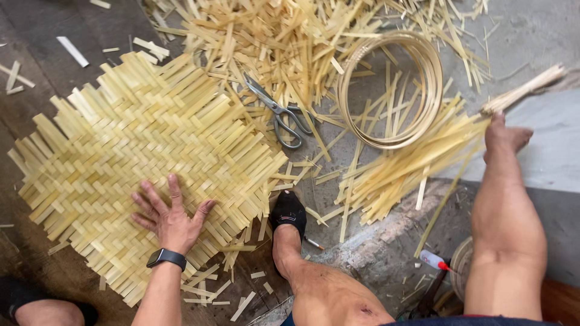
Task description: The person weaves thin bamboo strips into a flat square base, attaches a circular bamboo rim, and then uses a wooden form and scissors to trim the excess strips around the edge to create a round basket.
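Bamboo woven mat (139,163): light, springy, splinter-edged; grip at its fringe. Left hand (171,220) splayed flat on it; right hand unseen. Scissors (281,115) at two o'clock.

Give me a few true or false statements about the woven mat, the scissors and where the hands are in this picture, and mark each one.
1. The left hand lies flat on the woven mat. True.
2. The scissors are held in the left hand. False: they lie on loose strips, untouched.
3. The round hoop sits on top of the mat. False: it lies apart, among the strips.
4. No right hand is in view. True.
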